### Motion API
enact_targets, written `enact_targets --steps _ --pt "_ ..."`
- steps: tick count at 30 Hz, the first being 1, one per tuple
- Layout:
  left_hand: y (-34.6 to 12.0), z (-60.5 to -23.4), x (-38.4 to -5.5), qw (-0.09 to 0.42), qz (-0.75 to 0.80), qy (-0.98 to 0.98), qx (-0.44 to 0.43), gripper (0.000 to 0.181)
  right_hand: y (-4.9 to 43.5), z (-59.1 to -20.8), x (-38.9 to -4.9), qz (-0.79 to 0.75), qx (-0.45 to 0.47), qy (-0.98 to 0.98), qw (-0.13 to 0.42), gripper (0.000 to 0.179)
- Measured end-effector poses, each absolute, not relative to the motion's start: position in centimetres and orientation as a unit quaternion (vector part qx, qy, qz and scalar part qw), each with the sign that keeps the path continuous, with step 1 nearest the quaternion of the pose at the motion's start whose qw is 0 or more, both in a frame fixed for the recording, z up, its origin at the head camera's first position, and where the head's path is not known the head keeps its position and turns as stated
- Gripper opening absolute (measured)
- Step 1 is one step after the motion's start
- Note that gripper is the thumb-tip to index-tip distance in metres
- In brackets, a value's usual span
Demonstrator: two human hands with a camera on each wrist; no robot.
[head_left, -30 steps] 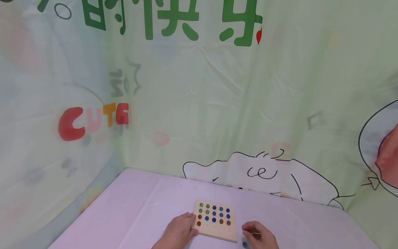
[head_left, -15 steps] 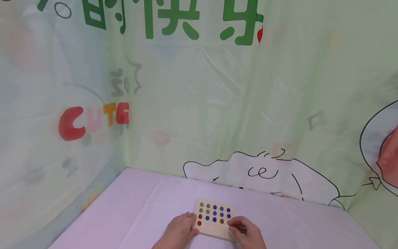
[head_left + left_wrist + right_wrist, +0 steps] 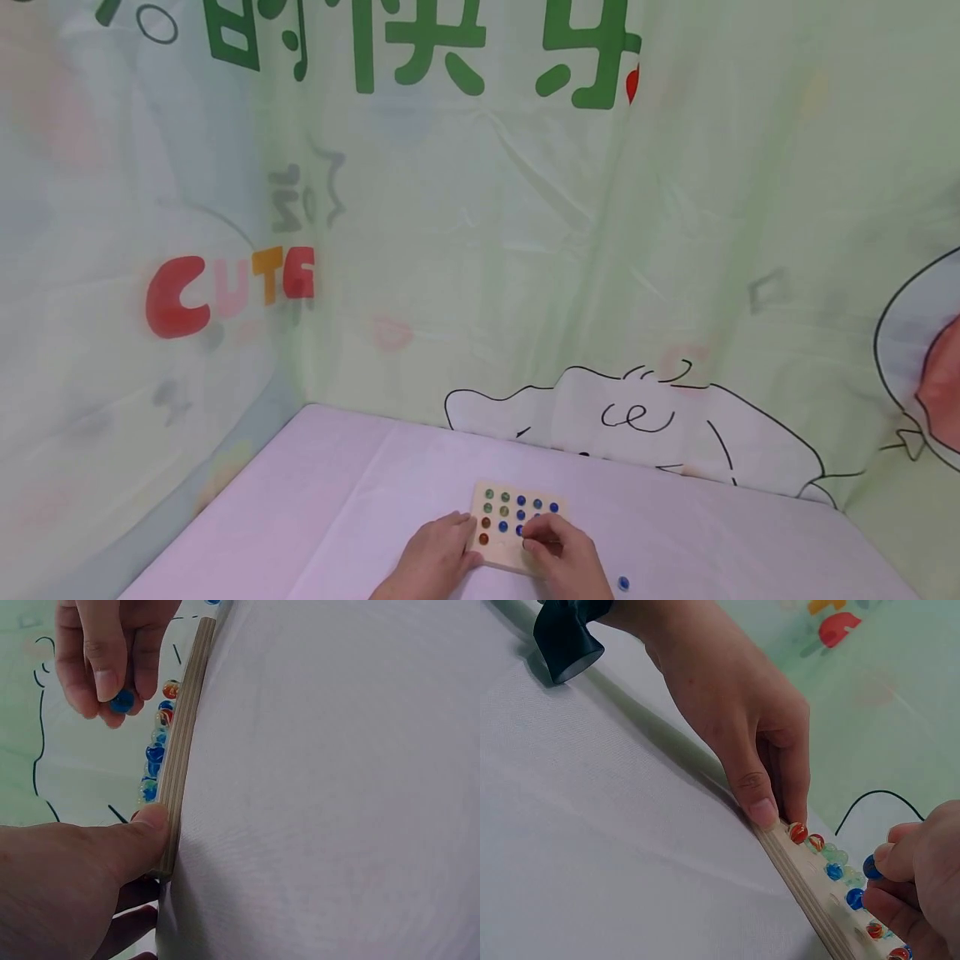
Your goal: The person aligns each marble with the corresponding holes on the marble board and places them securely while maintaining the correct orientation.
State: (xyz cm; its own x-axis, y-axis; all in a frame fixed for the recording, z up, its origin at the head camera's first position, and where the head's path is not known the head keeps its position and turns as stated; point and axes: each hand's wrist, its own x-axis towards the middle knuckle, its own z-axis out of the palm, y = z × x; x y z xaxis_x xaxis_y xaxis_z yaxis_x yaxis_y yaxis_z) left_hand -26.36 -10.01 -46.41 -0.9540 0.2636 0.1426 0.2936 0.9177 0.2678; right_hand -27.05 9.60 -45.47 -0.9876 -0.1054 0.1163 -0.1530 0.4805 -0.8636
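Observation:
A pale wooden marble board lies on the table, with rows of green, blue and red-brown glass marbles in its hollows. My left hand holds the board's left near corner, its thumb against the edge. Above the front part of the board, my right hand pinches a blue marble between thumb and fingers. That marble is held clear of the board in the right wrist view. In the head view, the right hand hides the board's right front part.
One loose blue marble lies on the pale tablecloth, right of the board. A printed fabric backdrop rises behind the table and along its left side. A dark strap shows at the left wrist.
The right hand has moved left from beside the board to above its front rows, carrying a blue marble. A loose blue marble now shows to its right. The left hand stays put.

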Motion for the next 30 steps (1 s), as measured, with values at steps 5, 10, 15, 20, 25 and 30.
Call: enact_targets --steps 5,10,15,20,25,30 --pt "-10.1 -46.5 -26.4 0.055 -0.140 -0.978 -0.145 0.046 8.9 -45.6 -27.3 0.506 0.092 -0.858 0.008 0.013" --pt "-10.2 -46.6 -26.4 0.056 -0.142 -0.977 -0.152 0.047 8.3 -45.8 -27.6 0.505 0.111 -0.856 0.006 0.012" --pt "-10.2 -46.7 -26.4 0.071 -0.136 -0.975 -0.159 0.046 7.6 -46.1 -27.8 0.508 0.103 -0.855 -0.002 0.015" --pt "-10.2 -46.7 -26.5 0.074 -0.134 -0.975 -0.159 0.043 7.1 -46.4 -28.1 0.507 0.091 -0.857 -0.015 0.016" --pt "-10.2 -46.7 -26.5 0.074 -0.134 -0.975 -0.159 0.043 6.7 -46.8 -28.4 0.501 0.086 -0.861 -0.014 0.018" --pt "-10.1 -46.6 -26.7 0.070 -0.130 -0.977 -0.152 0.045 6.3 -47.0 -28.6 0.496 0.085 -0.864 -0.013 0.018"
